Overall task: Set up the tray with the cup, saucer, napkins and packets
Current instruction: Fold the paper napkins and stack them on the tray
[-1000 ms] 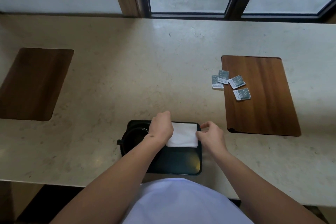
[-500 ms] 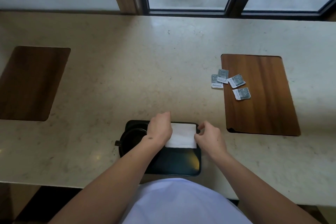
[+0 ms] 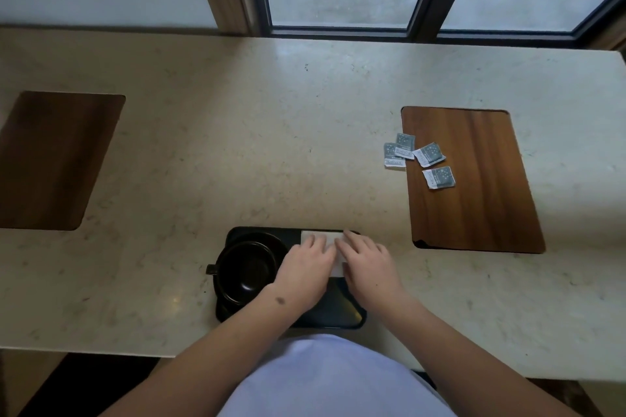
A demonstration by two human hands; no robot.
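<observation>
On the near edge of the counter point(image 3: 305, 132) sits the black tray point(image 3: 342, 311), the cup point(image 3: 247, 269) on its saucer point(image 3: 223, 310) in its left half, and both hands lie open and flat on the white napkin point(image 3: 321, 236) at its far right corner, the left hand point(image 3: 305, 267) beside the right hand point(image 3: 367, 264). To do this well, the person should smooth outward with light, even pressure, keeping the napkin square to the rim. Farther right, 4 packets point(image 3: 418, 159) wait at the wooden mat point(image 3: 474, 179).

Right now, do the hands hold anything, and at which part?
Nothing is gripped: left hand and right hand lie flat on the white napkin, pressing its top.
</observation>
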